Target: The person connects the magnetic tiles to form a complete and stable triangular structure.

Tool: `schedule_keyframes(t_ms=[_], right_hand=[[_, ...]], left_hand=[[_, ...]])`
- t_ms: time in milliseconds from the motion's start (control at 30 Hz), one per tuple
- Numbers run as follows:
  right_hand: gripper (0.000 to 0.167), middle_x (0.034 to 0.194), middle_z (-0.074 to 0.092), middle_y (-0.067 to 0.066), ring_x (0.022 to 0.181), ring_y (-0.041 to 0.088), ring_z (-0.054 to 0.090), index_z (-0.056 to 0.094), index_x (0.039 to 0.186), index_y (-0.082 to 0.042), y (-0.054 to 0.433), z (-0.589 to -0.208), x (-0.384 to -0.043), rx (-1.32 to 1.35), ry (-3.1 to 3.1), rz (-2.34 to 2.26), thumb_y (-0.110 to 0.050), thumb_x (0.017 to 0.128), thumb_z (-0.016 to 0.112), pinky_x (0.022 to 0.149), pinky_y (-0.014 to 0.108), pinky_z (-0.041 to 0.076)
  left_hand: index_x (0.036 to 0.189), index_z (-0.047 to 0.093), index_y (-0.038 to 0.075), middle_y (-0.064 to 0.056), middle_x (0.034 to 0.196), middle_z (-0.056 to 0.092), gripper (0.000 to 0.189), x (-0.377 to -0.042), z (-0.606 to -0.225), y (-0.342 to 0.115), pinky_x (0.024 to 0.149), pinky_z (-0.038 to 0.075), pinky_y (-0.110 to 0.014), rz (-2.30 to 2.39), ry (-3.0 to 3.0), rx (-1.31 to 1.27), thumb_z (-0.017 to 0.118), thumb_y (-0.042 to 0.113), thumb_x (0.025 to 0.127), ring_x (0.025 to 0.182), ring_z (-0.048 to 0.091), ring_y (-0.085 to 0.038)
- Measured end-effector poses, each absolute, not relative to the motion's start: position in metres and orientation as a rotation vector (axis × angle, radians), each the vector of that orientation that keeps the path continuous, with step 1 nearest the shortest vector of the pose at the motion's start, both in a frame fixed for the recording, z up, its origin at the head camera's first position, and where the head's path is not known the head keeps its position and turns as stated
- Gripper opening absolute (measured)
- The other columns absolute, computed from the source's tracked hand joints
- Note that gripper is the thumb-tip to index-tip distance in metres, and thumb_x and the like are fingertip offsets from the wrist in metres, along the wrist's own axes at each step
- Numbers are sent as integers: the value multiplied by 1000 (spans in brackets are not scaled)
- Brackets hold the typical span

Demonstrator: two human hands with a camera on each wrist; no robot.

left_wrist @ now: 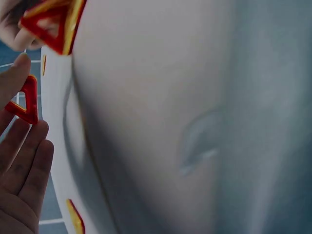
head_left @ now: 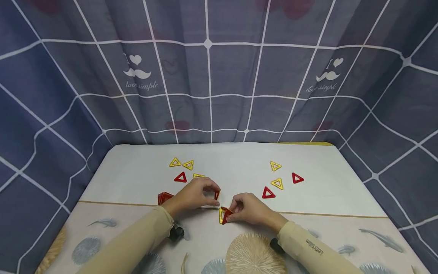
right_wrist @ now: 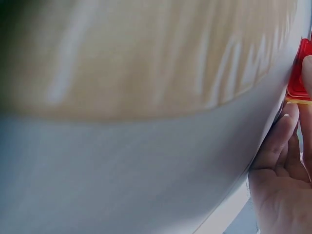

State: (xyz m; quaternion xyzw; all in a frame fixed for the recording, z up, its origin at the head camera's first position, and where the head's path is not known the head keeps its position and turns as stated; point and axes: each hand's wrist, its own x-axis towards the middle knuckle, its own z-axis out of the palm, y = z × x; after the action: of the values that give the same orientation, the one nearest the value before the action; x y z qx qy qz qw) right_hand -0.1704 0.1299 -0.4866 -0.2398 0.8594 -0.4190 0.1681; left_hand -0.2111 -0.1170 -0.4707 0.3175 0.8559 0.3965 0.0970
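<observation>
Between thumb and fingers, my left hand (head_left: 195, 195) pinches a red triangular frame tile (head_left: 217, 195); in the left wrist view this red tile (left_wrist: 32, 100) stands on edge, with the other fingers spread below. My right hand (head_left: 252, 209) grips a small group of joined triangular tiles (head_left: 226, 216), red and yellow, tilted against each other near the table's middle. The left wrist view catches a red and a yellow side of that group (left_wrist: 62, 29). A gap separates the two hands' tiles. In the right wrist view the thumb presses a red tile (right_wrist: 298, 80).
A red stack of tiles (head_left: 164, 198) lies by my left wrist. Loose yellow tiles (head_left: 175, 162) and a red one (head_left: 180, 177) are behind the left hand. More yellow (head_left: 277, 183) and red tiles (head_left: 268, 193) lie behind the right hand. A checked curtain (head_left: 226, 76) surrounds the table.
</observation>
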Motion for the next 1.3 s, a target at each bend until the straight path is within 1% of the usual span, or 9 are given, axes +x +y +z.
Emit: schedule_keyframes(t_ms=[167, 433, 567, 767, 933, 1033, 1167, 1300], right_hand=[[25, 71, 60, -10, 63, 4, 52, 67, 80, -18, 129, -487, -170, -690, 2474, -1191, -25, 77, 90, 59, 23, 45], [25, 70, 59, -10, 62, 3, 52, 66, 80, -17, 129, -488, -170, -725, 2498, -1195, -25, 78, 89, 57, 23, 45], [23, 71, 60, -9, 63, 4, 53, 67, 80, -18, 128, -487, -169, -707, 2503, -1191, -25, 78, 89, 58, 23, 46], [21, 73, 62, -10, 66, 6, 57, 70, 82, -18, 128, -486, -169, -692, 2508, -1194, -24, 77, 90, 61, 24, 48], [18, 76, 66, -9, 70, 9, 62, 73, 84, -16, 130, -486, -168, -661, 2469, -1256, -20, 77, 90, 63, 25, 51], [18, 76, 67, -9, 69, 9, 63, 74, 84, -17, 130, -486, -167, -637, 2467, -1283, -19, 76, 90, 64, 25, 52], [16, 76, 68, -9, 68, 8, 63, 75, 84, -16, 130, -485, -166, -647, 2479, -1303, -17, 77, 90, 63, 24, 52], [14, 77, 69, -10, 69, 6, 63, 77, 86, -14, 130, -485, -165, -673, 2481, -1316, -17, 78, 89, 62, 24, 52]], left_hand=[[108, 75, 10, 12, 97, 68, 36, -200, -476, -115, 87, 51, -35, 1154, 2508, 984, 90, 18, 77, 96, 63, -18], [103, 75, 17, 14, 95, 68, 34, -188, -484, -112, 87, 50, -28, 1102, 2497, 1073, 92, 24, 75, 92, 63, -8], [103, 75, 18, 14, 94, 68, 35, -186, -487, -110, 84, 50, -27, 1106, 2504, 1066, 93, 27, 74, 89, 62, -7], [106, 74, 15, 13, 95, 68, 39, -182, -487, -108, 83, 51, -27, 1105, 2519, 1017, 92, 29, 74, 89, 63, -7], [100, 76, 16, 14, 89, 69, 33, -178, -486, -105, 79, 52, -27, 1127, 2533, 974, 92, 29, 74, 85, 63, -8], [99, 76, 16, 14, 89, 68, 32, -176, -485, -103, 77, 51, -27, 1134, 2550, 954, 92, 29, 75, 84, 62, -8], [104, 74, 13, 11, 91, 65, 40, -173, -483, -101, 75, 50, -25, 1115, 2569, 922, 93, 30, 73, 83, 61, -9], [107, 72, 11, 8, 88, 61, 44, -170, -483, -98, 69, 49, -23, 1081, 2588, 907, 93, 29, 73, 79, 59, -9]])
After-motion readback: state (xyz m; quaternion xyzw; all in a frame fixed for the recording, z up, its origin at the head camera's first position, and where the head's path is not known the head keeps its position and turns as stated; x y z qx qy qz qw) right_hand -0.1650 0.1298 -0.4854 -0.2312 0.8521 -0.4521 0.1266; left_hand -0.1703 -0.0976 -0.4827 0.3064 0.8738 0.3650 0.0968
